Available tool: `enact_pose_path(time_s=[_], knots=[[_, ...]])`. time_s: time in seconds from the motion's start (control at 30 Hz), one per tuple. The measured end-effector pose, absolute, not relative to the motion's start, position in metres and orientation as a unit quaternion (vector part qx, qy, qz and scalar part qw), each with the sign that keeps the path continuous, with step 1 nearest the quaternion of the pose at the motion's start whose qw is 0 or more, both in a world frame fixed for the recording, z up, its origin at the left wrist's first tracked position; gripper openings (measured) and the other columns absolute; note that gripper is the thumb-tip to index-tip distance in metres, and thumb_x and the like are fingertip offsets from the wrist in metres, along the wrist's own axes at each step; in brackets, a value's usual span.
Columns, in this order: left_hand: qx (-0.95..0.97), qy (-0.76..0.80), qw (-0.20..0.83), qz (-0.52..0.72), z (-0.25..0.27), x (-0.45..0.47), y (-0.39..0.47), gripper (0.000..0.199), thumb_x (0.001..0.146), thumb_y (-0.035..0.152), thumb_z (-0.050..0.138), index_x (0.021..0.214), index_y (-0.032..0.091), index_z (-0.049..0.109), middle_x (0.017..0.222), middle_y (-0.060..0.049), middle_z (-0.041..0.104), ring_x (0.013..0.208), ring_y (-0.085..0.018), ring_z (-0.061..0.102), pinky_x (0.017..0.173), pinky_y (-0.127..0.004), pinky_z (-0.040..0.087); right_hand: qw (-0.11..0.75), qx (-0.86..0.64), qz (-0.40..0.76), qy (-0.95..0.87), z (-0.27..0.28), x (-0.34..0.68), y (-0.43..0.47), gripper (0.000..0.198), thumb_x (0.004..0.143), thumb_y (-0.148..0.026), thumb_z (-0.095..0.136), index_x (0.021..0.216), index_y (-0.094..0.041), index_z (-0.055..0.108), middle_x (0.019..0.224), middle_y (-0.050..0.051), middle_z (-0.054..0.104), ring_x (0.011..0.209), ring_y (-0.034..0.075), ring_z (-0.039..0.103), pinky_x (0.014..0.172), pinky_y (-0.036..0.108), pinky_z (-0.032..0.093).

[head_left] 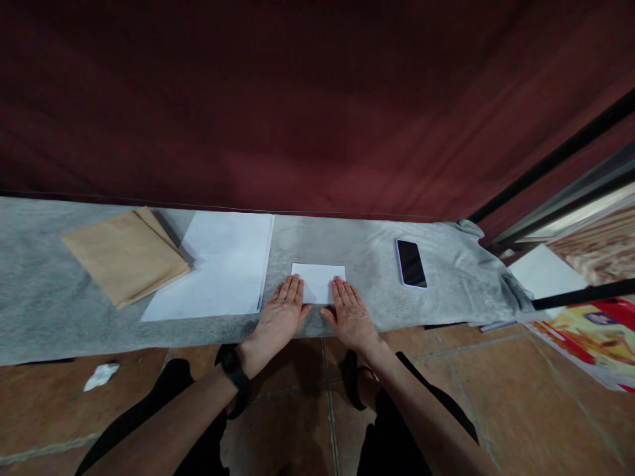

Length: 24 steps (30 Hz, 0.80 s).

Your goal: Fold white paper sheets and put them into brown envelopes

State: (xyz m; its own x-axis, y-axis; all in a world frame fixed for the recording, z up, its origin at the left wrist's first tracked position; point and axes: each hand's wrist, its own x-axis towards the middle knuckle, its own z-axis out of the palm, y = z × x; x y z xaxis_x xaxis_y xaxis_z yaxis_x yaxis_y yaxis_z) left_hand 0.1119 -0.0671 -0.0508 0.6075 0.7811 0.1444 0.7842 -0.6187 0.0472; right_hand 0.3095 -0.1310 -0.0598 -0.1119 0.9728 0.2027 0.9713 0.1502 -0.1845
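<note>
Your left hand (282, 313) and right hand (351, 318), flat and unclenched, touch one small paper (318, 274); one phone (411, 264) lies rightward.

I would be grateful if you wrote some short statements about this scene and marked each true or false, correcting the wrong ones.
1. The left hand and right hand both touch the small white paper. True.
2. The phone has a dark screen. True.
3. The phone lies left of the small white paper. False: it lies to the right.
4. The brown envelopes overlap the large white paper. True.
5. The dark wristband is on the right arm. False: it is on the left one.
</note>
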Motion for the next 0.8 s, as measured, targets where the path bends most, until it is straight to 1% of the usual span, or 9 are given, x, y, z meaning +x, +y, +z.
enact_pose_path(time_s=[0.13,0.23,0.33,0.43,0.53,0.6,0.7,0.8], knots=[[-0.899,-0.434,0.004,-0.055,-0.049,0.11,-0.064,0.052,0.099,0.03,0.042,0.142,0.001,0.049,0.152,-0.025,0.046,0.144,-0.029,0.043,0.118,-0.043,0.038,0.135,-0.66,0.013,-0.739,-0.055,0.311,-0.128,0.067,0.104,-0.051,0.039,0.155,-0.007,0.035,0.16,0.019,0.035,0.15,0.03,0.032,0.121,0.05,0.03],[-0.899,-0.431,0.008,-0.073,-0.044,0.114,-0.066,0.052,0.101,0.03,0.036,0.142,0.001,0.05,0.153,-0.024,0.045,0.145,-0.028,0.042,0.121,-0.045,0.034,0.135,-0.666,0.025,-0.733,-0.048,0.306,-0.122,0.063,0.106,-0.047,0.033,0.154,-0.007,0.038,0.159,0.017,0.037,0.15,0.029,0.032,0.123,0.05,0.027],[-0.901,-0.423,0.0,-0.093,-0.039,0.124,-0.065,0.053,0.101,0.027,0.03,0.145,0.003,0.048,0.155,-0.02,0.044,0.146,-0.027,0.04,0.123,-0.045,0.03,0.146,-0.657,0.044,-0.738,-0.043,0.297,-0.113,0.059,0.107,-0.046,0.028,0.154,-0.012,0.039,0.159,0.012,0.04,0.15,0.026,0.033,0.124,0.048,0.024],[-0.899,-0.429,-0.013,-0.09,-0.04,0.134,-0.059,0.055,0.1,0.026,0.03,0.149,0.006,0.044,0.158,-0.016,0.041,0.149,-0.026,0.035,0.124,-0.045,0.027,0.151,-0.655,0.062,-0.738,-0.043,0.287,-0.102,0.057,0.108,-0.043,0.022,0.153,-0.013,0.04,0.159,0.009,0.04,0.149,0.023,0.034,0.125,0.045,0.024],[-0.896,-0.437,-0.015,-0.078,-0.046,0.141,-0.051,0.057,0.099,0.025,0.03,0.152,0.01,0.041,0.161,-0.013,0.037,0.151,-0.026,0.03,0.124,-0.047,0.024,0.145,-0.664,0.058,-0.731,-0.049,0.283,-0.094,0.057,0.108,-0.043,0.022,0.153,-0.013,0.04,0.16,0.01,0.037,0.15,0.024,0.032,0.124,0.047,0.024],[-0.893,-0.444,-0.012,-0.074,-0.05,0.143,-0.048,0.057,0.098,0.024,0.03,0.153,0.011,0.039,0.161,-0.013,0.036,0.152,-0.026,0.027,0.125,-0.049,0.021,0.142,-0.67,0.044,-0.728,-0.053,0.283,-0.091,0.057,0.108,-0.044,0.025,0.154,-0.013,0.039,0.161,0.011,0.036,0.151,0.025,0.031,0.124,0.048,0.024],[-0.89,-0.451,-0.009,-0.07,-0.054,0.143,-0.048,0.058,0.099,0.026,0.031,0.154,0.009,0.037,0.162,-0.015,0.034,0.153,-0.027,0.026,0.124,-0.049,0.021,0.14,-0.672,0.021,-0.727,-0.059,0.286,-0.089,0.057,0.107,-0.045,0.029,0.154,-0.015,0.038,0.161,0.012,0.035,0.151,0.026,0.031,0.123,0.048,0.025],[-0.883,-0.465,-0.004,-0.063,-0.053,0.139,-0.048,0.06,0.1,0.032,0.033,0.154,0.006,0.035,0.162,-0.017,0.032,0.153,-0.028,0.026,0.124,-0.047,0.021,0.139,-0.678,-0.001,-0.722,-0.062,0.292,-0.09,0.058,0.107,-0.045,0.032,0.154,-0.012,0.038,0.16,0.014,0.036,0.15,0.027,0.033,0.122,0.048,0.026]])
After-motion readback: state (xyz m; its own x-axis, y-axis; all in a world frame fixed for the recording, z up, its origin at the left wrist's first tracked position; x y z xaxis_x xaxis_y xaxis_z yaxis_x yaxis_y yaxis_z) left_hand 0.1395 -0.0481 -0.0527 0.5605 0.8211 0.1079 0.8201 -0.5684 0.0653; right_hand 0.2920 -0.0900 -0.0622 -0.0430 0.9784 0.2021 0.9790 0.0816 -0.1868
